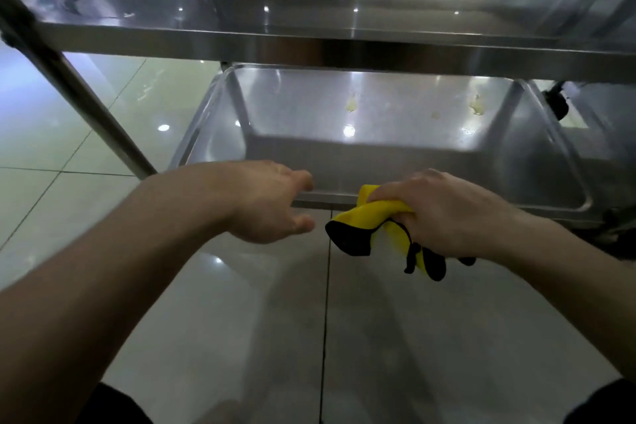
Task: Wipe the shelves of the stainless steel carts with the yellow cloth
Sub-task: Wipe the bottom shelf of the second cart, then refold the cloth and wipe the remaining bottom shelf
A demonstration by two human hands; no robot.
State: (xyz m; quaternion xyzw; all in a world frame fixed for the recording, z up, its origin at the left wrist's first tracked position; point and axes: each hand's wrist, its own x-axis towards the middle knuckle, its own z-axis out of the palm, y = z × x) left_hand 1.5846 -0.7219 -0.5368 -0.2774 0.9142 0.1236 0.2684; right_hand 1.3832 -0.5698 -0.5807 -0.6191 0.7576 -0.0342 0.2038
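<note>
A stainless steel cart fills the upper half of the head view. Its upper shelf (pixel 309 34) crosses the top, and its tray-like lower shelf (pixel 378 120) lies beneath, with a few yellowish spots on its surface. My right hand (pixel 444 213) grips a bunched yellow cloth (pixel 371 217) with black edging, just in front of the lower shelf's near rim. My left hand (pixel 272 203) hovers at that rim to the left of the cloth, fingers loosely curled and holding nothing.
A slanted cart leg (pixel 86 103) runs down the left side. A black caster (pixel 557 103) shows at the right behind the lower shelf. Glossy pale floor tiles (pixel 309 337) spread below and to the left. My dark-clothed knees sit at the bottom corners.
</note>
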